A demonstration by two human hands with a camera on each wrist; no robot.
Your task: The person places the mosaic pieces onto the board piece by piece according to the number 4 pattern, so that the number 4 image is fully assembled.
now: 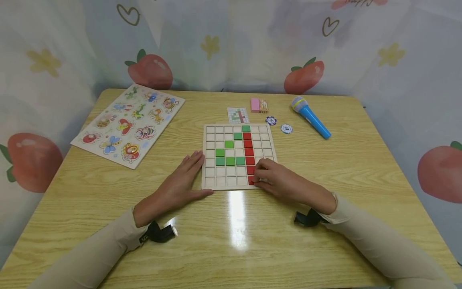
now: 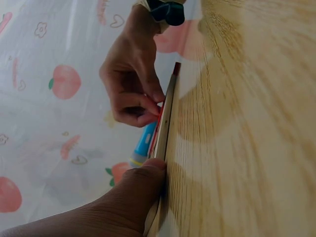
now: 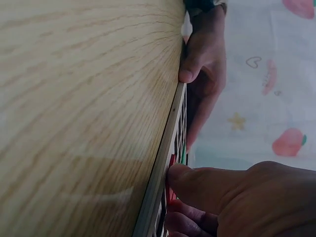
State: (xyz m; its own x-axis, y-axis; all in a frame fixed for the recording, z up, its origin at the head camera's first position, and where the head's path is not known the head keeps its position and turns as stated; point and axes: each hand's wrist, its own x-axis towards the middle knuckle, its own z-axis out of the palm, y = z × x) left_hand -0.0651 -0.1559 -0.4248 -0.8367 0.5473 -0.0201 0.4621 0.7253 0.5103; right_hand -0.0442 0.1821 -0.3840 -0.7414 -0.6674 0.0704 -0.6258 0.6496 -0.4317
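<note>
A square wooden grid board (image 1: 215,181) lies on the table between both hands. Green tiles (image 1: 229,161) form a stepped line and a short row on it, beside a column of red tiles (image 1: 248,151). My left hand (image 1: 177,182) rests at the board's left side, fingers extended against its edge and thumb by the near left corner. With curled fingers, my right hand (image 1: 276,178) pinches a red tile (image 3: 171,190) at the near end of the red column; the fingers partly hide it. A dark red piece (image 2: 176,68) shows past the board's end in the left wrist view.
A small pattern card (image 1: 238,115) lies behind the board. Near it are a pink-and-patterned block (image 1: 255,105), a dark chip (image 1: 271,120), a light chip (image 1: 286,128) and a blue toy microphone (image 1: 314,120). An insect puzzle board (image 1: 144,134) lies at the back left.
</note>
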